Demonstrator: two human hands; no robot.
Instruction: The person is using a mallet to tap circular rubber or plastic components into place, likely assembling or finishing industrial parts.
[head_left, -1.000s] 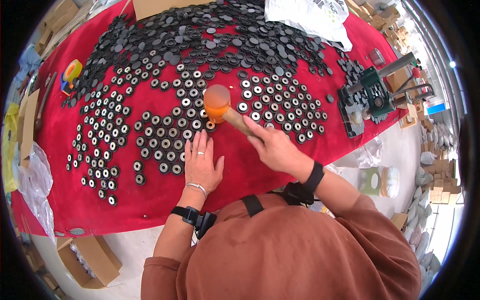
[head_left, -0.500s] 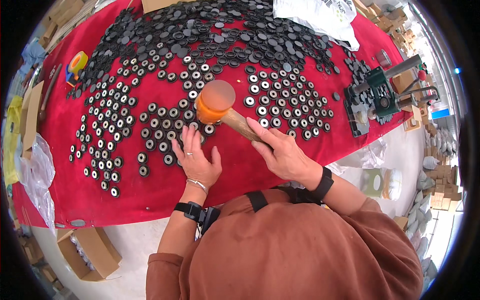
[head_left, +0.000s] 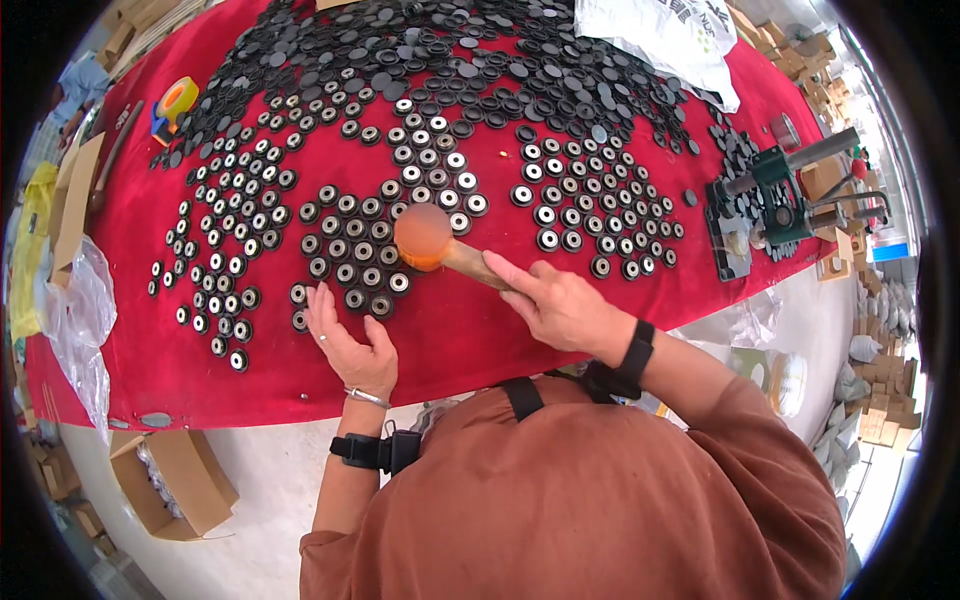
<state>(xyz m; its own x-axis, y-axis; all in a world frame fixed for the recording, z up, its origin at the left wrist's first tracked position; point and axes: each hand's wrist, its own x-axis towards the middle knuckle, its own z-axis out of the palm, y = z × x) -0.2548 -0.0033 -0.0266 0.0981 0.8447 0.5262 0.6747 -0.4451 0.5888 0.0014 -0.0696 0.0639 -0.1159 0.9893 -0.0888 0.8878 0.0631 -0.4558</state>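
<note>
My right hand [head_left: 567, 308] grips the wooden handle of a mallet [head_left: 424, 238] with an orange head. The mallet's head is over the right side of a middle cluster of small black wheels [head_left: 346, 272] with shiny metal bearings in their centres. I cannot tell whether the head touches them. At that cluster's lower left, my left hand [head_left: 350, 352] has its fingers stretched out beside a couple of the wheels [head_left: 299, 320], and nothing shows in its grasp. Similar wheels lie in a left group [head_left: 222, 262] and a right group [head_left: 595, 205].
Many plain black discs and rings [head_left: 470, 70] cover the far part of the red-covered table [head_left: 480, 345]. A hand press [head_left: 775, 195] stands on the right. A white plastic bag [head_left: 660, 35] lies at the back, a yellow tape roll [head_left: 178, 98] at the far left, and an open carton [head_left: 175, 485] on the floor.
My left hand has moved left and nearer me, off the middle wheels to their lower left edge. The mallet has come down lower over the cluster. The view has shifted slightly.
</note>
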